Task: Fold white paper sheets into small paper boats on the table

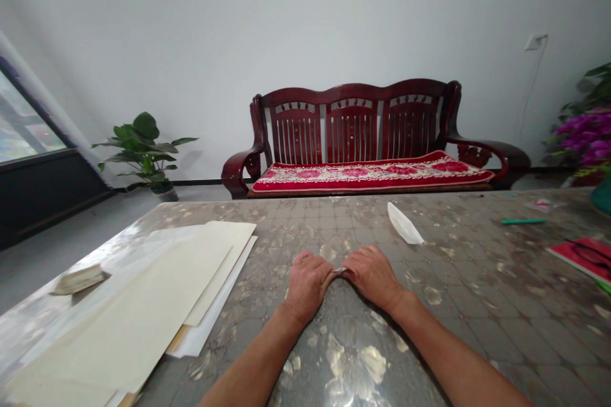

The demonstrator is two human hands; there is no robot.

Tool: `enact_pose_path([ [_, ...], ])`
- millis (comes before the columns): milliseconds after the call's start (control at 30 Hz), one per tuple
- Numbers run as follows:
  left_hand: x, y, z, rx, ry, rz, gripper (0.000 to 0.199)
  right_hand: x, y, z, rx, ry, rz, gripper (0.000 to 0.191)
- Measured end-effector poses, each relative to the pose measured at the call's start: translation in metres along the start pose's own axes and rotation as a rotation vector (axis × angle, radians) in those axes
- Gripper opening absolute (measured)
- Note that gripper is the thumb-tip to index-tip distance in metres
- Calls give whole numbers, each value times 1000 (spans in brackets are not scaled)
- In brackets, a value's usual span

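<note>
Left hand: the left hand (308, 286) is curled with knuckles up, its fingertips closed in a pinch on one end of a small pale piece (339, 269)
Right hand: the right hand (372, 275) mirrors it, pinching the other end; the thumb is hidden, so its exact grip cannot be told
Piece in hand: thin and narrow, bridging the short gap between the two hands, just over the middle of the surface (482, 311); mostly covered by the fingers (material not certain, paper seems likely)
Done so far: the piece looks already narrowed or gathered to a strip, judging by the bit that shows
White shape: a pointed white piece (404, 224) lies by itself beyond the right hand, touched by neither; it looks folded or cut, so I count it as worked
Sheets at left: a stack of cream sheets (181, 280) lies flat, with a white sheet (210, 315) showing under its edge; these look unworked
Right end: a green pen (523, 221) and a red notebook (580, 255) with dark glasses (592, 254) on it, all well apart from the hands
Left to do: the strip is held and not set down, so handling appears unfinished; how much remains cannot be read from this view
</note>
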State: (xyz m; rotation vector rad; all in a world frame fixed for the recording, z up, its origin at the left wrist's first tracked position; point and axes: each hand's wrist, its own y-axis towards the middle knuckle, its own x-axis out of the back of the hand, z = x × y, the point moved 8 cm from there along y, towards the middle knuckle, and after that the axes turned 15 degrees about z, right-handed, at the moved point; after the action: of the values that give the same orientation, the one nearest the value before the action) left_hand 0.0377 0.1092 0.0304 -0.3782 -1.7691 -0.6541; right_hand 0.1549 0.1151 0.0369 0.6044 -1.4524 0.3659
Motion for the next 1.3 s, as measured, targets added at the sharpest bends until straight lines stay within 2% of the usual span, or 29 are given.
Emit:
enact_pose_path([
  [167,2,0,10,28,-39,15,25,-1,-3,-17,-58,42,28,17],
  [367,-2,-2,13,50,-25,39,26,-2,-5,-22,-58,82,47,17],
  [500,4,-4,10,32,-8,-29,20,-4,-7,-24,-49,164,34,11],
  [633,16,-8,7,30,-19,-136,35,-4,-10,-28,-55,297,-3,25],
  [833,23,-13,6,19,12,-222,39,-1,-12,-31,-79,368,-64,47],
  [1000,16,-14,2,-51,47,-167,17,2,-14,-32,-46,420,-100,40],
  [1167,8,-11,-2,-93,75,-117,15,0,-16,-35,-27,486,-116,33],
  [1300,3,-8,3,-80,55,-113,8,-8,-15,-43,-102,561,-83,22],
])
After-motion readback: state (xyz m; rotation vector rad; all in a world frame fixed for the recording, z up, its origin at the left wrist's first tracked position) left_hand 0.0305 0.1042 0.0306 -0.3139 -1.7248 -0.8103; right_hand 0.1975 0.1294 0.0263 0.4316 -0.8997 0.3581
